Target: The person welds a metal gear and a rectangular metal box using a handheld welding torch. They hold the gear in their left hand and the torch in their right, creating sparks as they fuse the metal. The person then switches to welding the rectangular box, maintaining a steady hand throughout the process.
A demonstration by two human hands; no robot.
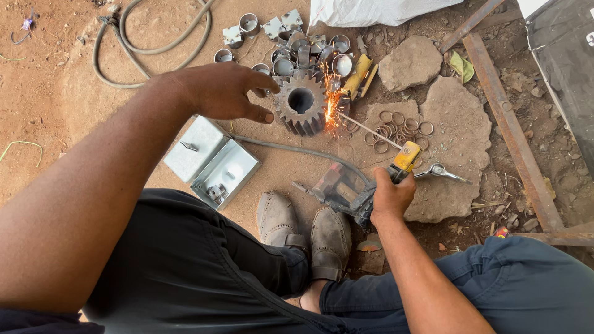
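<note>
The right hand (391, 196) is closed around a yellow-handled electrode holder (405, 158), whose thin welding rod (370, 130) reaches orange sparks (331, 105) at a large toothed steel gear (301, 102) on the dirt. The left hand (226, 89) hovers open, empty, beside that gear, near short metal pipe rings (291, 46).

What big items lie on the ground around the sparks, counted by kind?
Toothed gear wheel: 1
Open metal boxes: 2
Flat stones: 2
Yellow-handled electrode holder, in the right hand: 1
Total: 6
The small rings and short tube pieces are too crowded to count.
</note>
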